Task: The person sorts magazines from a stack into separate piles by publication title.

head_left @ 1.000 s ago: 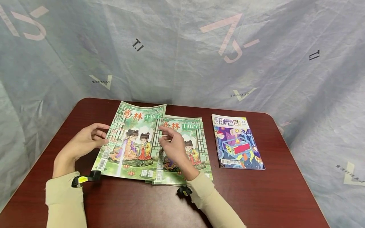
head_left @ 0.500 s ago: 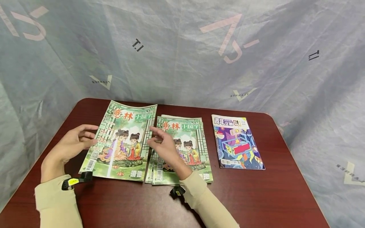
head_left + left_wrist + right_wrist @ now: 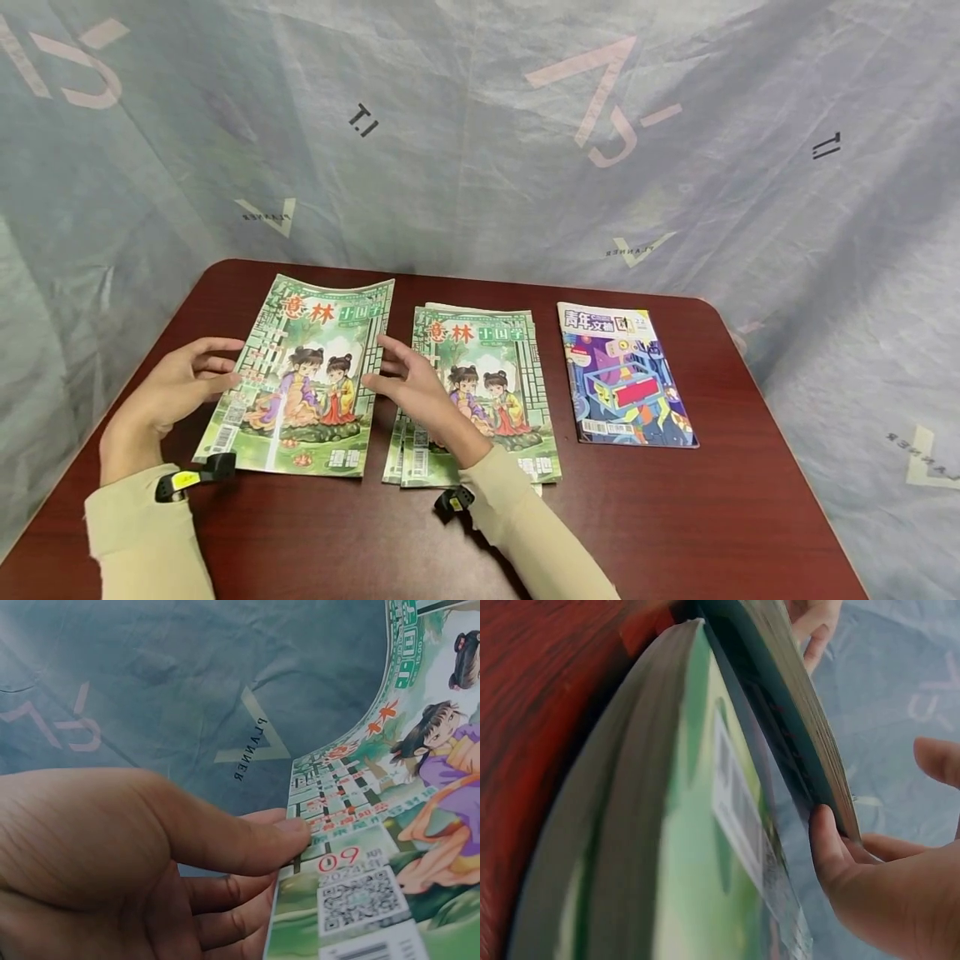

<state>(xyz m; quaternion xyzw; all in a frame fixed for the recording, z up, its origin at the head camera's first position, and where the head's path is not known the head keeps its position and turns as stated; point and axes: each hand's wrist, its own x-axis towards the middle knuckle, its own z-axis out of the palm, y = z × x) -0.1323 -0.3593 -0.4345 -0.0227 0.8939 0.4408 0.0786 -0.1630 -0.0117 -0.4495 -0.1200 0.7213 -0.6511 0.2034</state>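
Note:
Both hands hold a green magazine [image 3: 315, 375] with two cartoon children on its cover, lifted at the left of the table. My left hand [image 3: 176, 392] pinches its left edge; in the left wrist view, the thumb [image 3: 247, 844] lies on the cover with fingers behind. At the opposite edge, my right hand [image 3: 420, 387] grips the magazine; in the right wrist view, fingertips sit on either side of its page edge [image 3: 817, 735]. Under the right forearm lies a small stack of matching green magazines [image 3: 480, 342], their edges slightly offset.
A smaller purple-blue magazine [image 3: 626, 379] lies separately to the right. The dark red wooden table [image 3: 750, 500] has rounded far corners. Grey printed fabric [image 3: 480, 167] hangs behind and along the sides. Each wrist wears a black strap camera.
Both hands have carried the green magazine leftward, away from the matching stack, uncovering more of it. The stack and the purple-blue magazine have stayed in place.

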